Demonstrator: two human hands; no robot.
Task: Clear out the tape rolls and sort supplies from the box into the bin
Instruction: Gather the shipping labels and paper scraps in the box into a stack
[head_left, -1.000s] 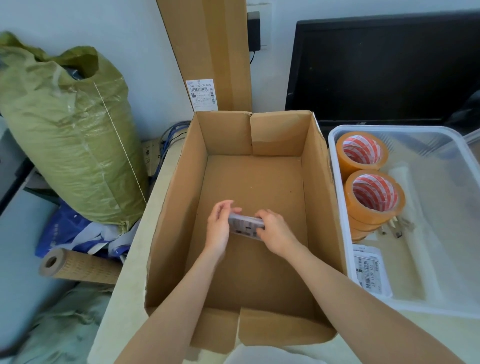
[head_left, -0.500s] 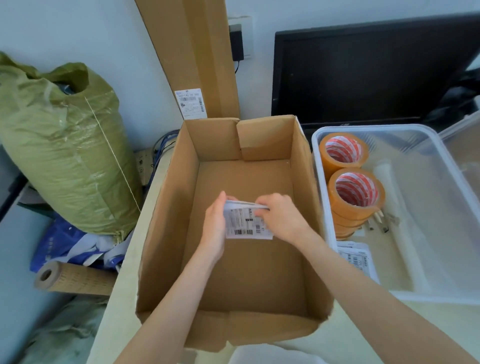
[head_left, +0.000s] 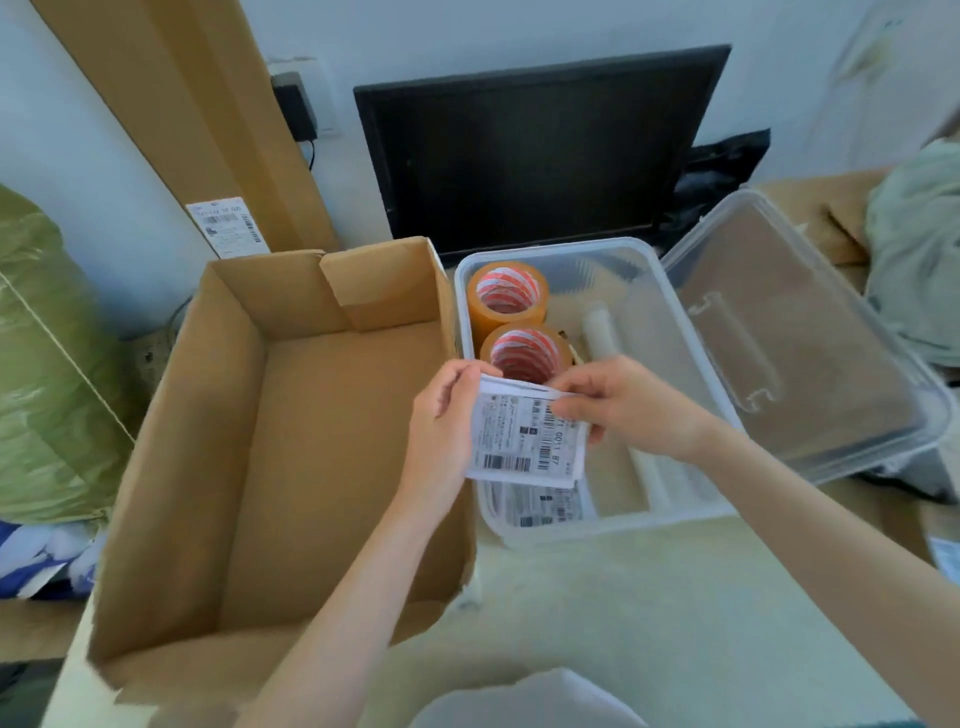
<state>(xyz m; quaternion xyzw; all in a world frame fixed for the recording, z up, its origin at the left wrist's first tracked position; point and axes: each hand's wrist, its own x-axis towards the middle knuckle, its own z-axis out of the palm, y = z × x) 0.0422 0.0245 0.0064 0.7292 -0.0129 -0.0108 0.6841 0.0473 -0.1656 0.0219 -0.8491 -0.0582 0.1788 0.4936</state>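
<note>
Both hands hold a white stack of barcode labels (head_left: 524, 441) over the left end of the clear plastic bin (head_left: 675, 512). My left hand (head_left: 441, 421) grips its left edge, and my right hand (head_left: 623, 400) pinches its top right corner. Inside the bin stand two orange tape rolls (head_left: 506, 299) (head_left: 524, 351), a pale roll (head_left: 602, 332) and another label sheet (head_left: 540, 501) flat on the bottom. The open cardboard box (head_left: 291, 441) to the left shows a bare floor.
The bin's clear lid (head_left: 810, 343) leans at its right side. A black monitor (head_left: 535, 145) stands behind the bin. A tall flat carton (head_left: 208, 114) leans on the wall, a green sack (head_left: 47, 364) sits far left, and pale cloth (head_left: 919, 249) lies far right.
Both hands lifted the stack of labels off the box floor and carried it rightward over the box wall to above the bin. The view swung right with them.
</note>
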